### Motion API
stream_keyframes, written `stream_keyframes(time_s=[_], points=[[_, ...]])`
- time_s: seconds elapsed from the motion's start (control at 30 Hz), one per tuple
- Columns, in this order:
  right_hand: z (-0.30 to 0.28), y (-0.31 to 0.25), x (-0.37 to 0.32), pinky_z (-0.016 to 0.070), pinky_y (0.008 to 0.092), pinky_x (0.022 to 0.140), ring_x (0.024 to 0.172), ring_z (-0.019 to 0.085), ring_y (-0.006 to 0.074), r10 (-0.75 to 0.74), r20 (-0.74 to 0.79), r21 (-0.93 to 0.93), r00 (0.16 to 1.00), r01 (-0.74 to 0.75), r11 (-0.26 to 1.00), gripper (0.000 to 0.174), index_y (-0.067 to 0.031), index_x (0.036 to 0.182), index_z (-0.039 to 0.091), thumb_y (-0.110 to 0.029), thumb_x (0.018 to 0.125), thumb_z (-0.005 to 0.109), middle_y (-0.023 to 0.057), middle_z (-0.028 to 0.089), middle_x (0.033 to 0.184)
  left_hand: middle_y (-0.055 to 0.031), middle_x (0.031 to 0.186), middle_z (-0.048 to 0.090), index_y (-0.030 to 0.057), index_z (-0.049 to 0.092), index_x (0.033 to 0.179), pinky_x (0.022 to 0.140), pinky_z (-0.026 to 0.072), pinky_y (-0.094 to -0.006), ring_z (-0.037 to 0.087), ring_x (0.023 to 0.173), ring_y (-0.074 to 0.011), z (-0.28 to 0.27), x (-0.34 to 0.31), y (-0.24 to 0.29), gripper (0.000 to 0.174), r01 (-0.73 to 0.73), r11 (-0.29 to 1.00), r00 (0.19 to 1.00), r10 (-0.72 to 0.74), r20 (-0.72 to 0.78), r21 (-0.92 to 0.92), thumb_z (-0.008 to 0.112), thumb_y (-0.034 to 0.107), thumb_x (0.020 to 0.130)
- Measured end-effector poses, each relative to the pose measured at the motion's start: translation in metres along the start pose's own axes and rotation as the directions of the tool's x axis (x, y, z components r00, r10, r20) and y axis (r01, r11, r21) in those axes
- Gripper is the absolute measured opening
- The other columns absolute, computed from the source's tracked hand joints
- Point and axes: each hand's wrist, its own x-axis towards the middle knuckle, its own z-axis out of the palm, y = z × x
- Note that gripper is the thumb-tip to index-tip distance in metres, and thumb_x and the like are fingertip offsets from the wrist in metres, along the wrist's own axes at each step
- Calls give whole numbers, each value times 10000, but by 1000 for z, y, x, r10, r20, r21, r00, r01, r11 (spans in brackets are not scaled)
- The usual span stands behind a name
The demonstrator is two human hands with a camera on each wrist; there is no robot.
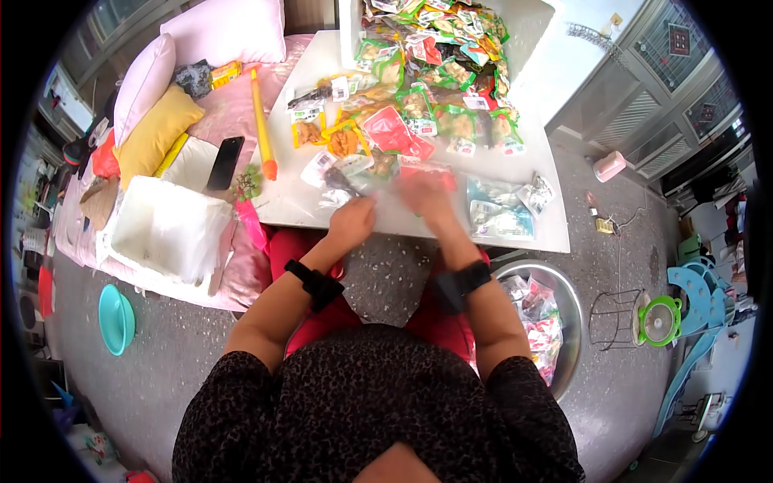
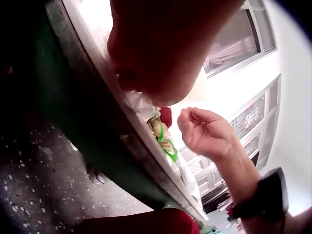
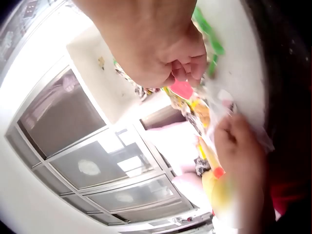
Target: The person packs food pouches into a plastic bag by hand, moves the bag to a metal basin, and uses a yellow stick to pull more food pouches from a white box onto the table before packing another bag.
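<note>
The left hand (image 1: pixel 353 221) pinches the edge of a clear plastic bag (image 3: pixel 219 100) at the table's front edge; a small dark packet (image 1: pixel 342 183) lies at the bag, just beyond the fingers. Blurred in the head view, the right hand (image 1: pixel 428 201) hovers beside it, over a clear-and-red packet (image 1: pixel 427 171). In the left wrist view the right hand (image 2: pixel 209 134) shows curled fingers with nothing visible in them. The right wrist view also shows these fingers (image 3: pixel 187 68) curled. A red packet (image 1: pixel 394 133) lies farther back among snack packets.
A white foam box (image 1: pixel 527 32) full of snack packets (image 1: pixel 459 72) stands at the back. Flat clear bags (image 1: pixel 499 211) lie at right on the table (image 1: pixel 551 229). A metal basin (image 1: pixel 573 322) with packets stands on the floor. At left are a phone (image 1: pixel 225 163) and an empty foam box (image 1: pixel 165 229).
</note>
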Motion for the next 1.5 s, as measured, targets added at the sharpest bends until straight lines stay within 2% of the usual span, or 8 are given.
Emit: stream_keyframes(time_s=[0.1,0.13,0.2,0.27,0.47,0.8,1.3,1.5], points=[[-63,6,31,392,247,482,579,526,135,-347,-303,-418,888,203,885,87,-56,778,561,-77,759,478,15,514,644,-115,702,500,69,517,815,553,423,-393,513,641,-298,4,-4,0,134,-64,997,996,66,-58,37,485,139,706],[-86,14,45,397,232,450,528,516,138,-96,-381,-63,919,78,995,97,-57,836,521,-84,753,479,30,511,652,-114,673,489,72,516,808,531,418,-399,507,610,-301,5,-4,0,130,-96,994,991,100,-90,46,485,137,700],[-151,63,85,389,215,426,528,516,111,-233,-440,-304,867,101,947,141,-56,866,497,-121,741,501,37,514,670,-110,659,478,73,511,795,524,414,-399,500,599,-299,7,-2,-3,118,-103,994,991,105,-87,32,490,128,693],[-177,48,92,429,350,560,627,552,295,-305,-405,-748,862,-121,652,324,-15,893,494,-285,715,512,172,567,791,-109,652,473,76,508,784,521,413,-398,498,595,-298,8,0,-5,107,-92,995,993,94,-78,26,494,122,688],[-161,-5,100,365,415,793,993,476,322,74,-640,-654,765,-593,469,555,-65,1063,430,-440,663,514,177,511,1050,-108,668,465,65,503,720,524,414,-379,499,615,-293,2,1,2,57,-28,999,998,29,-51,17,525,95,676],[-168,7,119,361,458,799,1025,460,298,179,-583,-723,793,-607,330,518,-66,1051,483,-380,643,531,160,485,1102,-110,696,470,69,509,787,536,415,-379,501,629,-294,-1,0,1,114,-31,999,999,31,-16,9,521,99,677],[-154,-45,13,424,314,661,688,547,254,-321,-571,-594,755,-111,797,331,40,852,559,-198,624,592,163,568,743,-159,797,515,47,504,922,661,417,-399,507,760,-315,-13,-7,8,246,92,995,995,-91,30,-41,444,128,698],[-83,-37,-74,407,367,770,878,512,332,-463,-169,-742,870,197,641,324,41,882,510,-109,614,613,205,522,955,-187,814,529,31,515,852,671,406,-414,507,798,-333,-9,-7,6,196,116,973,989,-131,-64,-200,394,152,756]])
